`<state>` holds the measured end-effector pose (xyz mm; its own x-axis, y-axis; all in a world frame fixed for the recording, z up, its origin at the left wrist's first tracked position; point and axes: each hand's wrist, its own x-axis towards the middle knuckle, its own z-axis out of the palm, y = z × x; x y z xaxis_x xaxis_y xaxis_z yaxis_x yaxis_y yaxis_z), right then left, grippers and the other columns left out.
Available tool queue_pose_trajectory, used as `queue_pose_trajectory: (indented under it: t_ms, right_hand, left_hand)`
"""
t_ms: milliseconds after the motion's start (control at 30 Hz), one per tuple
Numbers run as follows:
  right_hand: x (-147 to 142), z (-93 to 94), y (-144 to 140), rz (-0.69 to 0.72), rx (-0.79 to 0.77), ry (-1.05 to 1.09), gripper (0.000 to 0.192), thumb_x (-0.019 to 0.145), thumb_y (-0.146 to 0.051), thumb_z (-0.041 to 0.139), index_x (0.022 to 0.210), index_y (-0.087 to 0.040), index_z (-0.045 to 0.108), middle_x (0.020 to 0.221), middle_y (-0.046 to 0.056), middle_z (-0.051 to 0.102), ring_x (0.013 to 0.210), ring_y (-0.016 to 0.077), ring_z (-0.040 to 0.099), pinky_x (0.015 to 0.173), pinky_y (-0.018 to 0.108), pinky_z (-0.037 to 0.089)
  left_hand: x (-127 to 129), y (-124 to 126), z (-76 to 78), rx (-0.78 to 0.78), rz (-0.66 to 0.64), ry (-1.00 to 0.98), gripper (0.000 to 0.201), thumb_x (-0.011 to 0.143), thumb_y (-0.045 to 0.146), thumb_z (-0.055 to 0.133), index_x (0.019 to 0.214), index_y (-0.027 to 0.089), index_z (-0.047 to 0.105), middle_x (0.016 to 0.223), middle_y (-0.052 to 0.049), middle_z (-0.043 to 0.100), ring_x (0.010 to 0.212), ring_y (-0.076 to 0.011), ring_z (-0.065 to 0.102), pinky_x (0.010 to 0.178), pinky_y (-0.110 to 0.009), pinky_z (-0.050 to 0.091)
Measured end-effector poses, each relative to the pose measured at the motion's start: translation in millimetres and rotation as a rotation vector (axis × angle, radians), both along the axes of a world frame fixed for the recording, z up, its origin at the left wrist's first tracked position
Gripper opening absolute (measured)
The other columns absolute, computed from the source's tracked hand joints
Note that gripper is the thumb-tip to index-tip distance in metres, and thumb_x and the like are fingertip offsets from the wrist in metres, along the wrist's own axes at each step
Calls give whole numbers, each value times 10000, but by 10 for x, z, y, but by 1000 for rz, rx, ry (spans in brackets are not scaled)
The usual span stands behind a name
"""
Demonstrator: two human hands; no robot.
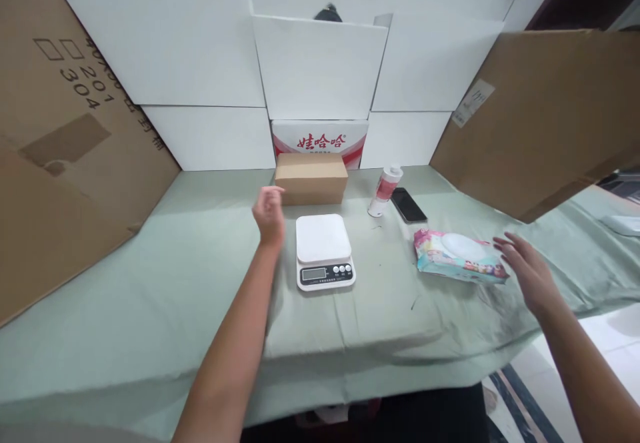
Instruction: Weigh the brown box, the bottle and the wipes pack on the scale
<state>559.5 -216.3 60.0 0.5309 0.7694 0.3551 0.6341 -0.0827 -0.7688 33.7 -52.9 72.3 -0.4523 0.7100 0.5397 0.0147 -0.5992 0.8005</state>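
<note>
A white kitchen scale [324, 251] with a small display and buttons sits on the pale green cloth in the middle of the table. My left hand [269, 215] hovers just left of it, fingers loosely curled, holding nothing, close to a small brown cardboard box [311, 178] behind the scale. My right hand [527, 271] is spread open above the cloth, right beside a flat pack of wet wipes [457, 257], and grips nothing.
A small white bottle with a red label [385, 191] and a black phone [409, 205] lie behind the wipes. White boards [320, 69] and brown cardboard sheets [540, 116] wall in the table [150, 296]. The table's front edge drops off near me.
</note>
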Motion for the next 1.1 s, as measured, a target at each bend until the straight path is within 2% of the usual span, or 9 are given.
queue_pose_trajectory:
  t_ms: [67, 167, 267, 333, 467, 633, 833, 967, 1100]
  right_hand:
    - [102, -187, -75, -9, -7, 266, 705, 766, -831, 713, 1235, -305, 732, 1367, 268, 718, 1250, 454, 717, 1008, 640, 560]
    - [18, -336, -115, -5, 40, 484, 668, 651, -745, 856, 1153, -315, 759, 1402, 232, 704, 1254, 423, 709, 1034, 572, 550]
    - [-179, -341, -64, 11, 133, 656, 744, 610, -718, 863, 1211, -294, 749, 1334, 145, 734, 1107, 350, 750, 937, 506, 603]
    - [-306, -320, -1, -1, 175, 735, 759, 609, -681, 853, 1227, -256, 742, 1213, 94, 760, 975, 295, 753, 850, 454, 624]
    - [-539, -248, 105, -36, 270, 870, 591, 643, -541, 809, 1124, -203, 749, 1072, 55, 758, 910, 249, 726, 820, 404, 630]
    - [-1087, 66, 190, 9, 359, 903, 522, 671, -494, 768, 1100, -199, 729, 1037, 41, 731, 946, 244, 713, 859, 427, 633]
    - [-2346, 338, 666, 320, 454, 781, 560, 812, -507, 722, 1302, -242, 661, 1319, 72, 711, 1228, 276, 687, 1121, 487, 538]
    - [-2988, 188, 1040, 499, 408, 593, 562, 886, -582, 683, 1338, -250, 660, 1428, 100, 674, 1344, 325, 623, 1212, 552, 464]
    - [-3199, 2, 1136, 571, 284, 530, 577, 922, -621, 653, 1357, -241, 650, 1437, 111, 674, 1349, 338, 620, 1217, 552, 462]
  left_hand:
    - [463, -353, 106, 47, -94, 208, 369, 976, 519, 623, 833, 187, 691, 703, 7, 644, 576, -99, 505, 579, -224, 413]
    - [1379, -743, 114, -40, -547, 468, 343, 968, 527, 669, 1119, 229, 744, 933, -48, 775, 844, -180, 720, 820, -298, 583]
    - [2193, -814, -52, -279, -905, 704, 1176, 685, 591, 942, 1655, 217, 394, 1690, -216, 457, 1572, -397, 455, 1241, -507, 459]
    - [2542, -750, -208, -388, -1016, 698, 1479, 564, 541, 1019, 1728, 148, 195, 1784, -269, 239, 1666, -453, 258, 1328, -571, 339]
    - [2769, -675, -412, -378, -1019, 576, 1502, 550, 466, 1044, 1735, 152, 176, 1717, -280, 374, 1589, -458, 405, 1293, -582, 401]
    - [2251, -726, -138, -263, -898, 595, 1396, 574, 528, 1034, 1717, 212, 297, 1692, -224, 449, 1561, -445, 460, 1294, -574, 414]
    - [755, -613, 322, -64, -626, 644, 1180, 711, 645, 936, 1679, 247, 392, 1655, -164, 535, 1499, -377, 558, 1263, -481, 461]
    - [64, -526, 176, -165, -410, 651, 1221, 667, 657, 954, 1662, 197, 418, 1604, -194, 583, 1428, -385, 617, 1196, -480, 524]
    - [-163, -467, -147, -258, -378, 612, 1218, 664, 674, 942, 1652, 179, 431, 1531, -199, 642, 1359, -375, 666, 1136, -475, 566]
